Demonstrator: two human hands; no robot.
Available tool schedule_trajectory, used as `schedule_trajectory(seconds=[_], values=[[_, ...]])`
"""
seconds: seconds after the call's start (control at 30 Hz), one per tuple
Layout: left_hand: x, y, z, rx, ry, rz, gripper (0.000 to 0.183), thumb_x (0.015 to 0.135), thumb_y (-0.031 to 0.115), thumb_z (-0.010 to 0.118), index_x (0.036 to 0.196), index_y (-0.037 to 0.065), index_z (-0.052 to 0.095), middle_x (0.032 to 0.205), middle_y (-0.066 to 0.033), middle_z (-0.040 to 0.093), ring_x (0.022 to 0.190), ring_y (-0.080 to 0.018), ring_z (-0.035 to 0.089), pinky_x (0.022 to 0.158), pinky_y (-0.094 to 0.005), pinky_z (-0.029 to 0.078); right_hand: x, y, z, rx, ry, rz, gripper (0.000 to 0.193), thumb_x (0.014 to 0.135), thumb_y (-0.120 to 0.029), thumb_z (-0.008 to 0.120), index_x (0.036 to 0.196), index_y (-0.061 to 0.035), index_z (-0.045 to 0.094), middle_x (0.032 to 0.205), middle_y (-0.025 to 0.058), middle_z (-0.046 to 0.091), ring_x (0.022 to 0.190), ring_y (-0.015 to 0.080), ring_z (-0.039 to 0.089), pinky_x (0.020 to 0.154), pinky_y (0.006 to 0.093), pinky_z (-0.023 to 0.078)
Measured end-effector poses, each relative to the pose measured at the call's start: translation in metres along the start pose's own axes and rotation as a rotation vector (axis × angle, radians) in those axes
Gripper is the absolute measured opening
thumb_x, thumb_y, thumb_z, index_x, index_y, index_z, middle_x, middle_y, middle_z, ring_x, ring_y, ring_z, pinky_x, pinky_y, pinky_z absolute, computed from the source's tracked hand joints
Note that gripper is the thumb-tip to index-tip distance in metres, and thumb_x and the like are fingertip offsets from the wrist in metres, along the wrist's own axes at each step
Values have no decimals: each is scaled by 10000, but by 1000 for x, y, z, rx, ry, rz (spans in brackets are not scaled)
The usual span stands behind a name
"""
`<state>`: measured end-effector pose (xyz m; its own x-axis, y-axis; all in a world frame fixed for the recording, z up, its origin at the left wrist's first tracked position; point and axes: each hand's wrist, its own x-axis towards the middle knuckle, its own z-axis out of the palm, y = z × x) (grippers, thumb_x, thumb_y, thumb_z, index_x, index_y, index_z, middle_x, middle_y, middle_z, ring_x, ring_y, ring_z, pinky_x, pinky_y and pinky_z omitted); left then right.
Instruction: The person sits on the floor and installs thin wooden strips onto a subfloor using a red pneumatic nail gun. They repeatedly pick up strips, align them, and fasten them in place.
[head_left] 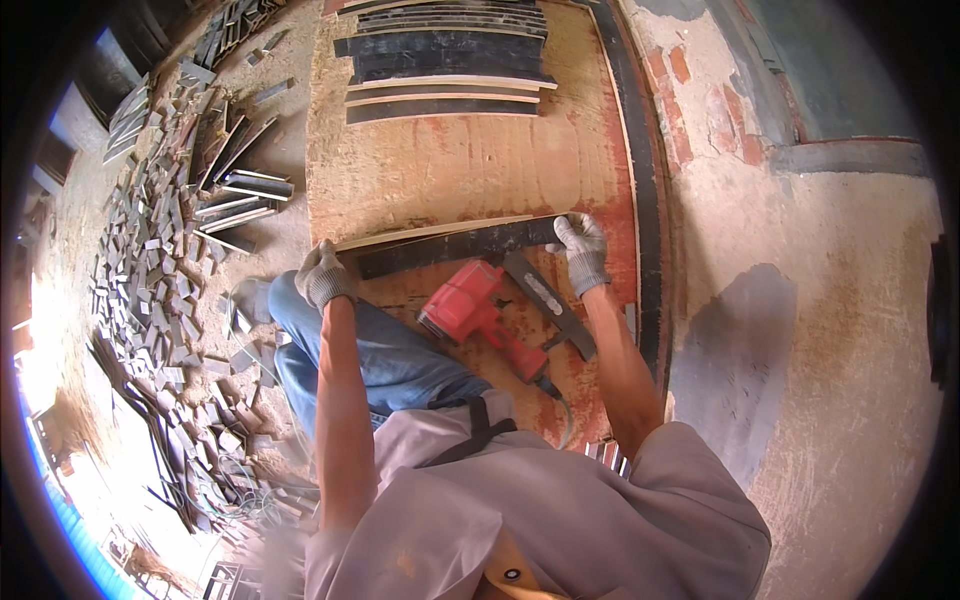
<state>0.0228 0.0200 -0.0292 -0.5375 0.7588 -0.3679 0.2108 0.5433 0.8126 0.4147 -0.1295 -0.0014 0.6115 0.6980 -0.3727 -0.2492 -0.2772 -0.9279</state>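
Note:
Both my hands wear grey work gloves. My left hand (324, 276) is closed at the left end of a pair of narrow black-faced plywood strips, and my right hand (580, 248) pinches their right end. The front plywood strip (455, 246) shows its dark face. Behind it, the pale cut edge of a second strip (430, 232) runs alongside, slightly apart toward the left. Just nearer to me, a red nail gun (465, 300) with a long black magazine (548, 303) lies on its side on the board. My fingertips are partly hidden by the strips.
The stained plywood board (450, 170) carries a stack of black strips (445, 58) at its far end. Dark offcuts (165, 270) are heaped on the floor at left. A hose (567, 420) trails from the nail gun. A worn plaster wall (830, 300) stands at right.

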Motion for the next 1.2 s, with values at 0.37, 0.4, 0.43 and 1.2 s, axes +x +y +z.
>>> schedule_trajectory(seconds=[0.37,0.4,0.43,1.2], values=[[7,-3,-12,-110,-42,79,256,876,160,743,1058,-20,751,874,-82,756,757,-137,670,759,-266,535,-13,2,41,98,158,186,213,950,-97,673,1132,11,656,941,21,614,759,111,610,543,265,619],[5,-3,-12,-58,-39,76,259,883,176,737,1052,-20,752,865,-81,755,753,-137,664,757,-270,531,-14,0,45,107,147,166,217,951,-93,670,1136,19,653,940,19,611,757,110,609,547,267,622],[-2,6,-14,-7,-37,73,264,891,192,731,1047,-20,754,857,-81,753,749,-136,658,755,-275,526,-15,-4,46,63,165,203,249,946,-81,676,1166,33,647,983,29,627,784,110,617,561,271,627],[-11,2,-43,42,-276,104,413,800,129,823,1148,-59,704,1027,-156,744,872,-186,698,787,-279,553,-11,10,52,-159,89,64,278,904,-151,748,1125,8,691,920,38,712,700,94,649,514,228,536]])
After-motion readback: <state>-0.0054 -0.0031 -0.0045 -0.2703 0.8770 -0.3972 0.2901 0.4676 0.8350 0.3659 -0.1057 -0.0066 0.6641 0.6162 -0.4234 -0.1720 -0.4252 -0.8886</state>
